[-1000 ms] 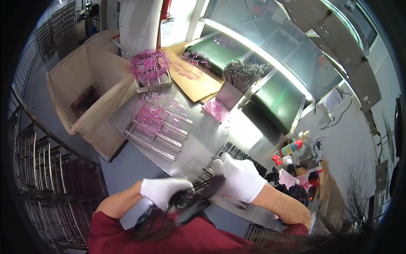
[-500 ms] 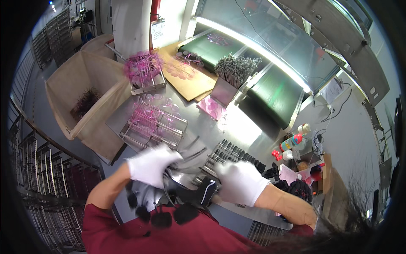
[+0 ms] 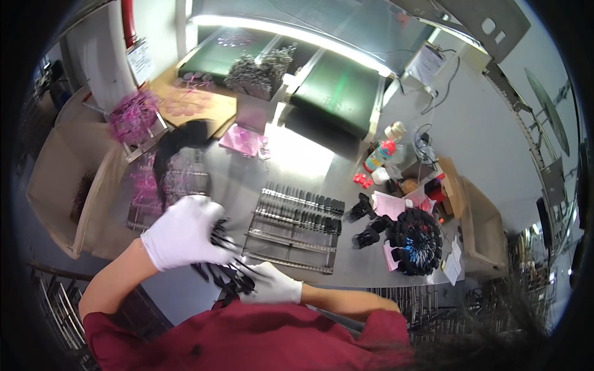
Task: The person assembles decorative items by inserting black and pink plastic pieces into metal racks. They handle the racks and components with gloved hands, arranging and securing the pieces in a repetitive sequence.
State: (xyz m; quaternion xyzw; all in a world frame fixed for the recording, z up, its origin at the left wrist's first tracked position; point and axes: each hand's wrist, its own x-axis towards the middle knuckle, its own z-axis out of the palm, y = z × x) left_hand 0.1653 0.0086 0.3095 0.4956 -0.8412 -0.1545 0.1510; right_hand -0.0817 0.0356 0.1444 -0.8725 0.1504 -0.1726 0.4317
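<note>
In a white glove, my left hand is closed around a bunch of thin black strips. A blurred black fan-like shape rises above that hand, over the left rack. My right hand, also gloved in white, sits lower and close to my body. Its fingers are closed at the bunch's lower end and partly hidden by the strips. Just beyond my right hand stands a metal rack. Small black flat-ended pieces fill its far rows in a line, while its near bars are bare.
Pink round pieces lie on the left rack, with more in a box. A beige bin stands left. Black bundles, a bottle and papers are at right. Conveyor belts run behind.
My view has turned right. My right hand has left the rack's edge and come in beside my left. The bunch of black strips now shows between the hands, and a black blur has risen at left.
</note>
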